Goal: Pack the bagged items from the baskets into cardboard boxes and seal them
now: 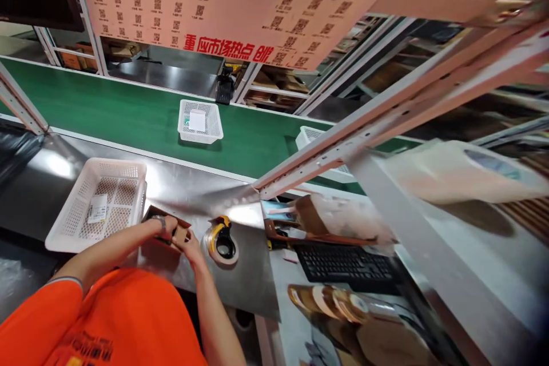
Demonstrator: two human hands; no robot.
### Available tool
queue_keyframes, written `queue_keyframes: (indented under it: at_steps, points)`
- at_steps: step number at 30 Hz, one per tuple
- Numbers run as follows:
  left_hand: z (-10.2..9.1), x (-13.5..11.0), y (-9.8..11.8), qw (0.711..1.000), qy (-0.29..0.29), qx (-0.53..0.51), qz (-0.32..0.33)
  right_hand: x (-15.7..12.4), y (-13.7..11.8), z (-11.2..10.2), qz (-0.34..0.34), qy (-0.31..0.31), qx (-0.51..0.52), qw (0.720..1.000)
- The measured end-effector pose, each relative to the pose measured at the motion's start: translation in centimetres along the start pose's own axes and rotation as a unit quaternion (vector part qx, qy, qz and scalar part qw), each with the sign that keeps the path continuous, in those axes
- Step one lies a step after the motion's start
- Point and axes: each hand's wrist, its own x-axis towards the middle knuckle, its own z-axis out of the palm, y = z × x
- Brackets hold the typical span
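An open cardboard box (160, 255) sits on the steel bench in front of me, its inside partly hidden by my hands. Over its right end, my left hand (168, 225), with a watch on the wrist, closes on a small brown carton (180, 234). From the other side my right hand (189, 245) grips the same carton, fingers bent round it. Just right of the hands lies a tape dispenser (223, 245) with a yellow and black handle. A white plastic basket (139, 200) stands to the left, with a white label slip (98, 209) inside.
Beyond the steel bench (253, 280) runs a green conveyor belt (141, 108) carrying a white basket (201, 136) and another partly hidden one. A slanting metal post (317, 166) rises at the right. A keyboard (347, 263) and tape rolls (326, 302) occupy the side table.
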Motion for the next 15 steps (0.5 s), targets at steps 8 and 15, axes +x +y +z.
queue_keyframes:
  at_steps: [8, 15]
  points:
    - [4.5, -9.7, -6.9, 0.954, 0.296, -0.035, -0.027, 0.3, 1.1, 0.5, -0.019, -0.024, 0.014, 0.999]
    - [11.4, -15.4, -14.0, 0.959, 0.234, 0.062, -0.145, 2.2, 2.0, 0.2, 0.011, -0.001, -0.039, 0.999]
